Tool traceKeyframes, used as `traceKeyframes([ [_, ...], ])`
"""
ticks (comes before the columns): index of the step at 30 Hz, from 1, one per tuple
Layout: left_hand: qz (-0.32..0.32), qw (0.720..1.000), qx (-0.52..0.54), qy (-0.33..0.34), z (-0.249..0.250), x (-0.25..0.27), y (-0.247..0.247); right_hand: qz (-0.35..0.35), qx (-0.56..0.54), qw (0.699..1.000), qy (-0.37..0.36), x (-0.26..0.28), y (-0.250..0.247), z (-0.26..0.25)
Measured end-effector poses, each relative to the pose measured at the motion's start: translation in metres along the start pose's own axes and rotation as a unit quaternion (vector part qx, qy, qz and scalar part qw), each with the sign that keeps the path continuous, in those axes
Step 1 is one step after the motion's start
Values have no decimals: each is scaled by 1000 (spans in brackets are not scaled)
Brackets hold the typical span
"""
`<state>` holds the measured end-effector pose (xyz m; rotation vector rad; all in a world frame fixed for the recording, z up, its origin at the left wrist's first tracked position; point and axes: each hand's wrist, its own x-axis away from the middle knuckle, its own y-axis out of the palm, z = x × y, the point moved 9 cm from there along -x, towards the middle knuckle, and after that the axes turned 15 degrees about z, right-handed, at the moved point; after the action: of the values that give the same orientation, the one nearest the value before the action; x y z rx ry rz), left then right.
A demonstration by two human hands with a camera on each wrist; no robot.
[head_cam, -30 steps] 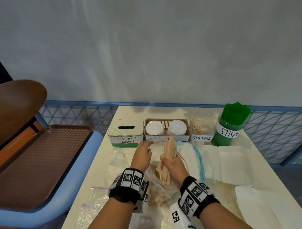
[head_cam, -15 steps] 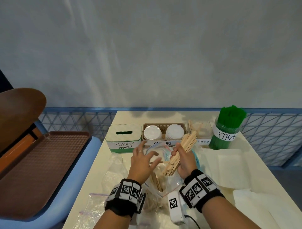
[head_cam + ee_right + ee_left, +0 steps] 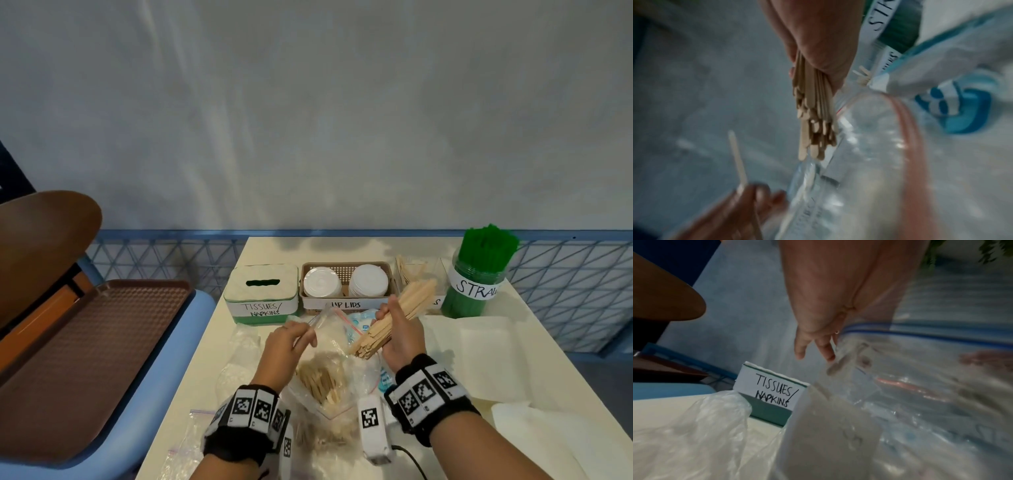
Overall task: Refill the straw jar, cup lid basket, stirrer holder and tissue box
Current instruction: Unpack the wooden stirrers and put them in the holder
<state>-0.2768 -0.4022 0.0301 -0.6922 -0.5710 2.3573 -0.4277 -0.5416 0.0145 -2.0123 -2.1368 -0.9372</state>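
The right hand (image 3: 400,337) has swung its bundle of wooden stirrers (image 3: 394,318) toward the stirrer holder (image 3: 416,274) at the surface's far edge, fingers wrapped round it. The left hand (image 3: 286,346) pinches the plastic bag (image 3: 329,373)'s rim.

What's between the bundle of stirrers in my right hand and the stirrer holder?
Nothing visible. The right hand grips the stirrer bundle, its far tips already just in front of the stirrer holder.
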Motion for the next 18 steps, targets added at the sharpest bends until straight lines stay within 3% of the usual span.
traceKeyframes([
  [3, 41, 999, -18, 27, 24, -7, -9, -54, 90, 994, -39, 16, 17, 10],
  [10, -4, 989, -147, 13, 52, -18, 3, -80, 138, 983, -90, 34, 36, 21],
  [18, -5, 986, -159, 53, 81, -11, 10, -58, 113, 991, -36, 32, 35, 32],
])
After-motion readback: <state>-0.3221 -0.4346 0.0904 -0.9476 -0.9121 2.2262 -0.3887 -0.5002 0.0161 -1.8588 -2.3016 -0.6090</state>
